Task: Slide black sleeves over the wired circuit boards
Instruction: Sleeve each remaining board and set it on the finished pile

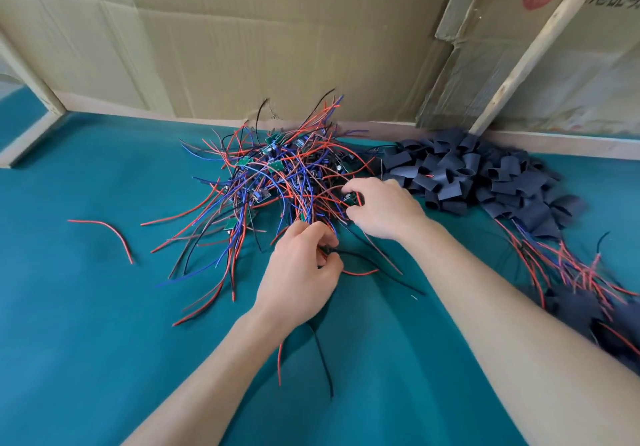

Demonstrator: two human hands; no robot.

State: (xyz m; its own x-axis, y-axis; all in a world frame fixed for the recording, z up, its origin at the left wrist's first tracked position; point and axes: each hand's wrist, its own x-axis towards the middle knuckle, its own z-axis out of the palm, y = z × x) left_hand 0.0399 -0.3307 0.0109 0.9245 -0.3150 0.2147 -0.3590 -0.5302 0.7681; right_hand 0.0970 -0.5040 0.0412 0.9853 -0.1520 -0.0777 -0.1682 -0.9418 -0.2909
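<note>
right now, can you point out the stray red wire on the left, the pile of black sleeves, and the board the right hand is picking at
stray red wire [110, 230]: head view, middle of its curve.
pile of black sleeves [460, 172]: head view, a sleeve in the pile's middle.
circuit board [349, 199]: head view, green edge showing between the right hand's fingertips.

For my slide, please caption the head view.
Both hands pick wired boards from the tangled pile beside black sleeves.

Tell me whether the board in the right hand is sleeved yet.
Not sleeved. The right hand pinches a bare green circuit board in the wire tangle; the black sleeves lie apart.
</note>
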